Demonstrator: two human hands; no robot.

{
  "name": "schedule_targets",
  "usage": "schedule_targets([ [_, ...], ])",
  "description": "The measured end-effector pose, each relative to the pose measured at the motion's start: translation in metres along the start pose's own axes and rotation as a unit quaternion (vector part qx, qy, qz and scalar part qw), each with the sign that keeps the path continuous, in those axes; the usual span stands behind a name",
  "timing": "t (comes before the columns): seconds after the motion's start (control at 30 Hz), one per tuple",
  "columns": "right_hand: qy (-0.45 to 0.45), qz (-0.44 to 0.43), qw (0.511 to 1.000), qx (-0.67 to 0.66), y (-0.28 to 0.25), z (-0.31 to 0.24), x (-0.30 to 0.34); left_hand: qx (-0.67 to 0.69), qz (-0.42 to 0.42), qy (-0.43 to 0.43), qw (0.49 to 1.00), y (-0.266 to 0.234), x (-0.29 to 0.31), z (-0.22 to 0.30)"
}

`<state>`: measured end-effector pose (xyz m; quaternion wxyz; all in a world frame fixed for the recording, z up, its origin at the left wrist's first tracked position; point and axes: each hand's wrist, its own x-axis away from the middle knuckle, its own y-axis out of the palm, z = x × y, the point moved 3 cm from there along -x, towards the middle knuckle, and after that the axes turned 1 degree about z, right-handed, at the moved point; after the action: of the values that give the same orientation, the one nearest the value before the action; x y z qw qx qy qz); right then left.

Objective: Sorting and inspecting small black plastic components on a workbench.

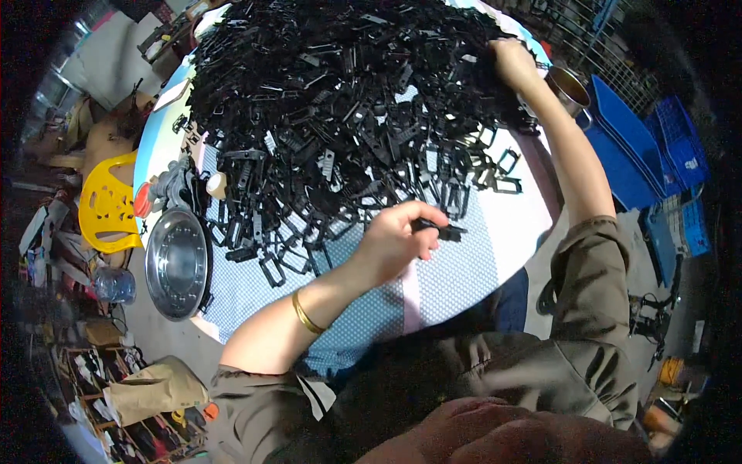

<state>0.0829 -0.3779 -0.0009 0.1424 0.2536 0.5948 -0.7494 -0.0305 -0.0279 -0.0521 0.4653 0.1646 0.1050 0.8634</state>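
A large heap of small black plastic parts (332, 100), many of them frame-shaped, covers the far and middle part of the cloth-covered table (456, 267). My left hand (398, 241) is closed around a small black plastic piece (444, 229), just in front of the heap's near edge. Its thumb and fingers pinch the piece, whose end sticks out to the right. Stretched far out, my right hand (514, 63) is at the heap's far right side with its fingers curled down. What those fingers grip, if anything, is hidden against the black parts.
At the left table edge are a shiny metal bowl (177, 264), a grey bundle (175, 184) and a small round roll (216, 185). A metal mug (568, 89) stands beside my right forearm. Beyond the table are a yellow stool (110, 203) and blue crates (672, 147).
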Motion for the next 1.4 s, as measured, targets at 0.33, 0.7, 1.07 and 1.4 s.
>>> schedule_targets([
  [0.33, -0.087, 0.108, 0.908, -0.395, -0.08, -0.069, 0.082, -0.079, -0.001, 0.037, 0.996, 0.005, 0.006, 0.013],
  [0.7, -0.088, -0.265, 0.865, -0.417, -0.124, -0.08, 0.135, -0.077, 0.003, 0.042, 0.996, 0.001, 0.006, 0.007],
  [1.07, 0.026, -0.011, 0.981, -0.193, -0.044, -0.037, 0.025, -0.086, 0.008, 0.037, 0.996, 0.0, 0.004, 0.007],
  [1.4, 0.004, 0.039, 0.954, -0.296, -0.07, -0.084, 0.038, 0.002, 0.056, 0.053, 0.997, -0.009, 0.003, 0.012],
])
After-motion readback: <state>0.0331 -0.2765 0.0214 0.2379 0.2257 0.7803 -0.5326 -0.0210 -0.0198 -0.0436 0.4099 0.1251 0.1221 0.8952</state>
